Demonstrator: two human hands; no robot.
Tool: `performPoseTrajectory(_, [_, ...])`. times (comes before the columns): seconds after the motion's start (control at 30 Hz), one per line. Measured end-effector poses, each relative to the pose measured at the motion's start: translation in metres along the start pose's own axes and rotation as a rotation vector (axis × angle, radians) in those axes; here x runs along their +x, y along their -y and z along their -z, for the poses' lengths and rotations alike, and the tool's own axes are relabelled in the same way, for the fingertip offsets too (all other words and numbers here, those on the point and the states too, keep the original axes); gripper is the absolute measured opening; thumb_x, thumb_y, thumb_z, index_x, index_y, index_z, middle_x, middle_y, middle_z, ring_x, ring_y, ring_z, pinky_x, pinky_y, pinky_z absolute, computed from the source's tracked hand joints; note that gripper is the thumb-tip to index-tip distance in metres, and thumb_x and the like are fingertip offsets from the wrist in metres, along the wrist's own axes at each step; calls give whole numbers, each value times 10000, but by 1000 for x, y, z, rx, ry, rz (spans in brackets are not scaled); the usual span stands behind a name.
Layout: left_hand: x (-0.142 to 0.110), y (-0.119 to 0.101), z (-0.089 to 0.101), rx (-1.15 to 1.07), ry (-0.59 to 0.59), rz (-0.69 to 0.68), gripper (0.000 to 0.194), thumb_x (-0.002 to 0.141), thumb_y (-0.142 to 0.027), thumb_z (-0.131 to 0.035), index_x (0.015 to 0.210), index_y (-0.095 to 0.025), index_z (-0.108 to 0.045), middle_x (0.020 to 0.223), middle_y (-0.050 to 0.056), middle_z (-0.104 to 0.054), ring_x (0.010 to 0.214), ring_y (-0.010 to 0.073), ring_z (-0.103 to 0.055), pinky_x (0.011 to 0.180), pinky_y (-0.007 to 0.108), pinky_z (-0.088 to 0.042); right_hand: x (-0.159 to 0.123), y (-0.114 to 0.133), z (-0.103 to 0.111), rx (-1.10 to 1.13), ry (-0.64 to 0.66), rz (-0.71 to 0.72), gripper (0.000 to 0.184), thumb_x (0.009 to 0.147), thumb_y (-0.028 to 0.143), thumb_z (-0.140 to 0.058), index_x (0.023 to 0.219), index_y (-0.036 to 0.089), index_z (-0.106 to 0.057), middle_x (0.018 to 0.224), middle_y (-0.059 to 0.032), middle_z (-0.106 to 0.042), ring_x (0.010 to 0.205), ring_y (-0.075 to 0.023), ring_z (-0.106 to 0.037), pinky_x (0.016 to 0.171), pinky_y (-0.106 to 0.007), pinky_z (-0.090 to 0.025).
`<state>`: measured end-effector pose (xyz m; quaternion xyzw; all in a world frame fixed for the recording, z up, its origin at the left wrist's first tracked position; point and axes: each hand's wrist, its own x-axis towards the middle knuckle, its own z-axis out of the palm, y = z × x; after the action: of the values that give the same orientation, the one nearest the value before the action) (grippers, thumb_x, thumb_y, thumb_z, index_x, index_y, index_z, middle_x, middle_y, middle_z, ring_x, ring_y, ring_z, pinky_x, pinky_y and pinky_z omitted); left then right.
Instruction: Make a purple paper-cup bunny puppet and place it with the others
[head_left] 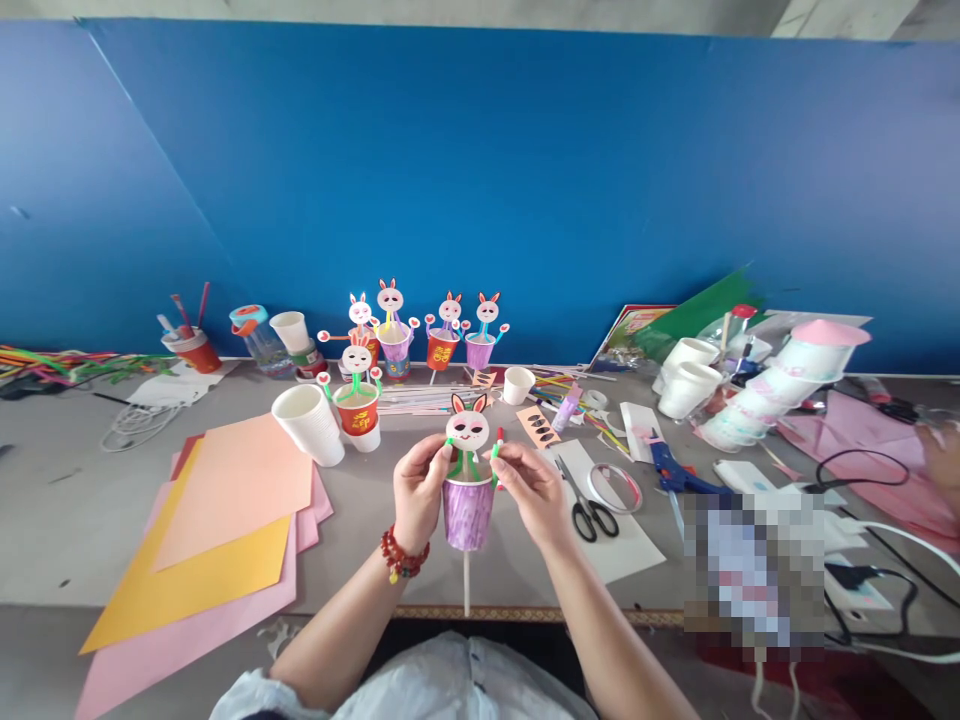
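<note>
Lower centre of the frame, I have the purple paper-cup rabbit puppet (468, 515) between my hands. My left hand (418, 487) is pinched nearly closed on one green arm (450, 441), my right hand (535, 497) pinching the other (495, 451). Face, ears, coloured cup and stick (466, 585) look done — the arm tips seem unfinished, showing none of the heart discs (324, 379) that the five rabbit puppets (358, 418) have, behind on the surface (375, 560)
</note>
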<state>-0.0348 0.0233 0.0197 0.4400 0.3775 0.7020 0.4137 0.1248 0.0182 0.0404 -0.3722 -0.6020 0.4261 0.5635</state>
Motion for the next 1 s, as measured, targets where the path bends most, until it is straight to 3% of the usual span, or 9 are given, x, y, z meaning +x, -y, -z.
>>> performPoseTrajectory(0.23, [-1, -6, 3, 14, 23, 25, 212, 837, -364, -724, 934, -182, -771, 907, 62, -765, 815, 169, -689, 746, 245, -552, 3, 7, -1, -135, 25, 81, 209, 935, 336, -615, 774, 203, -624, 770, -18, -579, 680, -150, -532, 587, -260, -426])
performPoseTrajectory(0.47, [-2, -9, 1, 4, 39, 65, 229, 827, -368, -733, 938, -171, -768, 873, 69, -766, 762, 165, -688, 688, 242, -552, 1, 11, -1, -264, -11, 196, 137, 964, 296, -568, 887, 218, -651, 848, -50, -647, 758, -189, -592, 672, -299, -477])
performPoseTrajectory(1.0, [-3, -10, 0, -14, 12, 76, 274, 804, -405, -746, 926, -162, -770, 883, 73, -768, 771, 170, -691, 698, 249, -564, 2, 13, 1, -341, 11, 201, 124, 941, 328, -615, 902, 222, -663, 836, -47, -691, 757, -205, -662, 657, -290, -512])
